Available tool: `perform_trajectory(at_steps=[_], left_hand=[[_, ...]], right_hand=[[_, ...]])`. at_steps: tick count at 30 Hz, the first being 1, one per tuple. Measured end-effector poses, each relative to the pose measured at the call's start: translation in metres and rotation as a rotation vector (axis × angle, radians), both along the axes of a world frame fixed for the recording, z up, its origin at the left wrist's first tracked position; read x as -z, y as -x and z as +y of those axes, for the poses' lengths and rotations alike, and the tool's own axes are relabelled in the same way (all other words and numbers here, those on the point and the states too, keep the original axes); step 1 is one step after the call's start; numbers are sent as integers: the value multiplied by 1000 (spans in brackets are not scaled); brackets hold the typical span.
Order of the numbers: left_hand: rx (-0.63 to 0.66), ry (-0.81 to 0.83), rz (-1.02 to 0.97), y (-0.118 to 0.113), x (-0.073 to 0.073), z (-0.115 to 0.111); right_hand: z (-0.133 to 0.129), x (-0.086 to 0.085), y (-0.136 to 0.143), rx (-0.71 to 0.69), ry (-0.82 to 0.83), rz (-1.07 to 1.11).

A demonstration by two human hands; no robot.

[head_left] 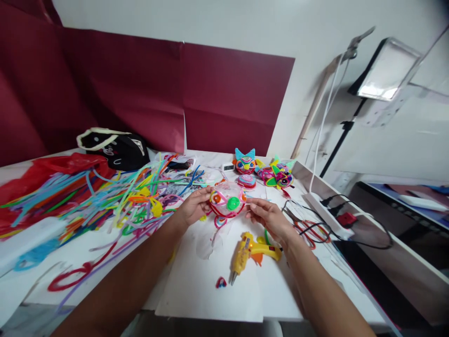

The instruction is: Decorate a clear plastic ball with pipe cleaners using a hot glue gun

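Between my two hands is a round clear plastic craft figure (pixel 228 199), trimmed with coloured pipe cleaners and a green oval in front. My left hand (pixel 195 205) grips its left edge with fingers closed. At the right edge, my right hand (pixel 268 216) pinches it between thumb and fingers. Below it, a yellow glue gun (pixel 242 255) lies on white paper (pixel 196 295), its nozzle toward me. A small red and blue pipe-cleaner piece (pixel 220 282) rests beside the nozzle.
Loose pipe cleaners (pixel 140 206) cover the left side near a red plastic bag (pixel 70 164) and a black pouch (pixel 119 149). Finished figures (pixel 245 162) stand at the back. Red-handled scissors (pixel 308 229) and a power strip (pixel 328 215) with cables lie right.
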State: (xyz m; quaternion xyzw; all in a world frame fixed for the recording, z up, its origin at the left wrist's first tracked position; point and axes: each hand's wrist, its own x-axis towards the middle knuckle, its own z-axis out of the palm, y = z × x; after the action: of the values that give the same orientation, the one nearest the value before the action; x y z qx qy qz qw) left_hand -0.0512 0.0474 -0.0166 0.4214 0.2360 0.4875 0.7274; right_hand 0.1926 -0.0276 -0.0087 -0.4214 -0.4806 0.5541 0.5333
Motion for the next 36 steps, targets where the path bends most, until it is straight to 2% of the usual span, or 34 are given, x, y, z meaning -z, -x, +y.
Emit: perform_trajectory(at_steps=[9, 15, 22, 36], left_hand=[[17, 39, -20, -2, 3, -2], [37, 59, 6, -3, 12, 0], [58, 71, 0, -4, 14, 3], [92, 96, -46, -8, 15, 2]], right_hand=[[2, 6, 8, -55, 14, 105], [6, 14, 9, 15, 10, 144], [8, 19, 8, 79, 8, 180], [10, 27, 10, 90, 68, 238]])
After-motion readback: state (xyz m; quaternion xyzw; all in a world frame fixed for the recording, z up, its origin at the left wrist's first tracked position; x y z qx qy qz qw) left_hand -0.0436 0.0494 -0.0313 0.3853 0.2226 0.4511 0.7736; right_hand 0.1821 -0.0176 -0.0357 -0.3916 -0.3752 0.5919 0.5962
